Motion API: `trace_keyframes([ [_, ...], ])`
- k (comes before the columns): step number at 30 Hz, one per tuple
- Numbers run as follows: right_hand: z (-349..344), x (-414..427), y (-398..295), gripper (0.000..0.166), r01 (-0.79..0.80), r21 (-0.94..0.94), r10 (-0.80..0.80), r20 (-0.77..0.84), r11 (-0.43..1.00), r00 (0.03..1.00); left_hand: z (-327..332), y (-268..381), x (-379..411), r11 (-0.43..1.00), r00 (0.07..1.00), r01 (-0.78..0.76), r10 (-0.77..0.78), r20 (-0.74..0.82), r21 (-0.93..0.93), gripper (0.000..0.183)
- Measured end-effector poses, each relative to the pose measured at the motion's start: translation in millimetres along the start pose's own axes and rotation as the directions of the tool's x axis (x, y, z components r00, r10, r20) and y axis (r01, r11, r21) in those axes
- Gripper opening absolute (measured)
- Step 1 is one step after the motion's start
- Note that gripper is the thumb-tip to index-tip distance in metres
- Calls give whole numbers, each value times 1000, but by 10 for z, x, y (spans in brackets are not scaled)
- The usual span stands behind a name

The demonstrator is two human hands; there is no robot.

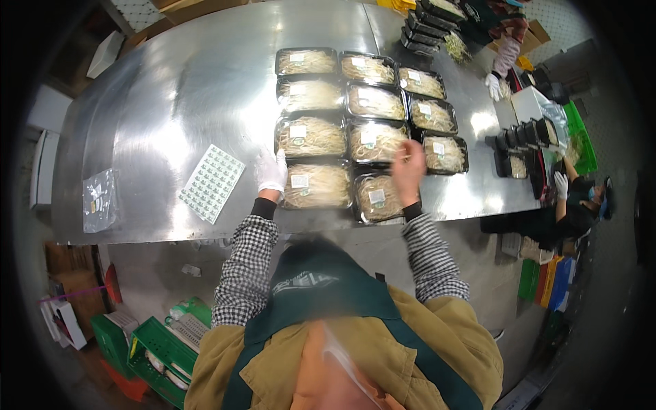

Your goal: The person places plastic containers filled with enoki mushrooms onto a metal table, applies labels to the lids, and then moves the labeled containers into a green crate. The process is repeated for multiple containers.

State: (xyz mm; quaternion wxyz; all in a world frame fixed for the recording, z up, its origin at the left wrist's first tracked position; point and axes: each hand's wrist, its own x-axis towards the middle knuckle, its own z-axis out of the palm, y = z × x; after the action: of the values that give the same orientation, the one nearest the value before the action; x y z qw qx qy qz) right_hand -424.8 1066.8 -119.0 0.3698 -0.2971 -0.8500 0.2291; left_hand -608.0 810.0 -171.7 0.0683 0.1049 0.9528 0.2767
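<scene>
Black plastic trays of bean sprouts, wrapped in clear film, lie in three columns on the steel table. My left hand (271, 171), in a white glove, rests at the left edge of the near-left tray (320, 187) and the tray behind it (315, 138); it grips nothing that I can see. Bare and blurred, my right hand (408, 169) is over the right side of the near middle tray (379, 202), beside the near-right tray (445, 154). Its fingers are bent, and whether they hold something is unclear. A sheet of green-and-white stickers (212, 183) lies left of my left hand.
A clear plastic bag (101, 200) lies on the table (154, 118) at far left. Stacked trays (425, 28) stand at the back right, with more stacks (523, 136) at right. Two co-workers (494, 87) (561, 187) work along that side. Green crates (161, 353) stand on the floor.
</scene>
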Motion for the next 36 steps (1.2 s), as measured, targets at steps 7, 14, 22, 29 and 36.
trace_keyframes([
  [7,-930,1457,3374,38,316,-595,43,510,739,859,213,420,74,965,976,-131,85,203,226,14],
  [14,-564,1573,3155,49,-132,-98,164,519,986,839,-587,61,-787,921,960,211,-258,-108,-326,27],
  [22,-981,2048,282,42,578,-565,-510,296,588,808,-2298,-1746,-2806,732,469,332,-675,-569,-595,22],
  [29,363,808,-2515,30,790,0,-715,426,613,554,-3296,-4306,-5155,622,-267,455,-587,-764,-637,21],
  [36,1657,-2402,-5956,29,561,672,-810,587,484,-4,-3724,-6596,-7201,199,-737,475,-443,-511,-857,28],
])
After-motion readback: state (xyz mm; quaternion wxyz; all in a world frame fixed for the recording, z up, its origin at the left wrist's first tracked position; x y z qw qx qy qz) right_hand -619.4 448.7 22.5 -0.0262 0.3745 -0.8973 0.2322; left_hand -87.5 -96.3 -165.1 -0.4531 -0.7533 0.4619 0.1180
